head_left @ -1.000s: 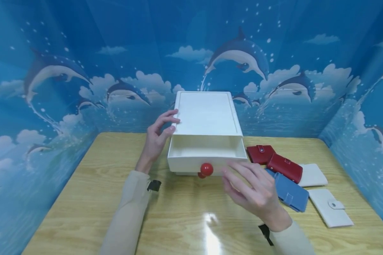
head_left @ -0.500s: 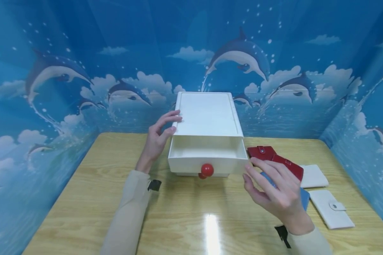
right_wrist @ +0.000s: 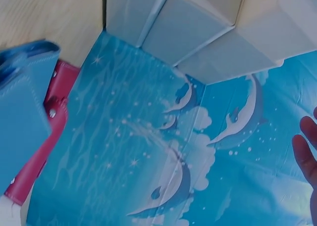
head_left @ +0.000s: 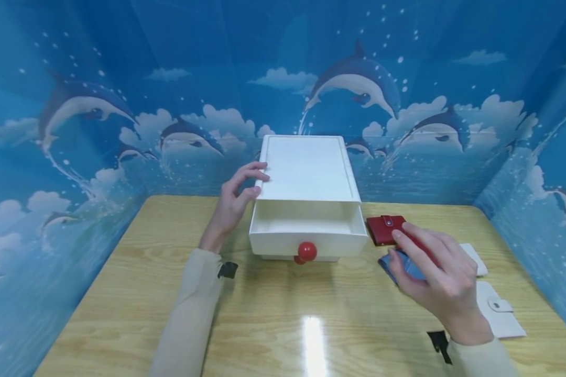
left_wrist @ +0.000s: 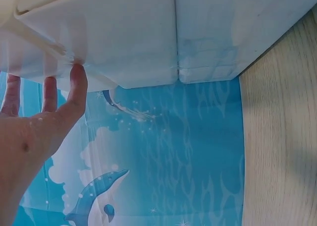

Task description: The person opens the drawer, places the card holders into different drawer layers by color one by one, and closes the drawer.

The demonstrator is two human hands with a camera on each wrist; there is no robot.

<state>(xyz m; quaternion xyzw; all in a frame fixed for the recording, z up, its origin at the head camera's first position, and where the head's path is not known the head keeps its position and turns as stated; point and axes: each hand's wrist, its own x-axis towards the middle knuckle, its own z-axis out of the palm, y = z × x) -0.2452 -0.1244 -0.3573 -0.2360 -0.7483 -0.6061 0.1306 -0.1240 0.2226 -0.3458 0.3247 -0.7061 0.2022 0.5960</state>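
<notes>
A white drawer box (head_left: 306, 167) stands at the back of the table, its upper drawer (head_left: 275, 244) pulled out, with no contents visible inside. On that drawer's front is a round red knob (head_left: 307, 251); part of another red knob shows below. My left hand (head_left: 227, 209) rests its fingertips on the box's left side and top edge. To the right, my right hand (head_left: 443, 280) hovers over the wallets with nothing in its fingers. Under or beside it lie a blue wallet (head_left: 409, 268), a red wallet with a snap strap (head_left: 382, 230), and another red wallet, mostly hidden.
Two white wallets, one (head_left: 475, 259) behind the other (head_left: 505, 322), lie partly covered by the right hand at the table's right. A blue dolphin-print curtain (head_left: 283, 104) encloses the wooden table (head_left: 137, 293) at the back and sides.
My right hand has moved rightward from beside the drawer front to above the wallets. The left hand keeps its place on the box, and the drawer stays pulled out.
</notes>
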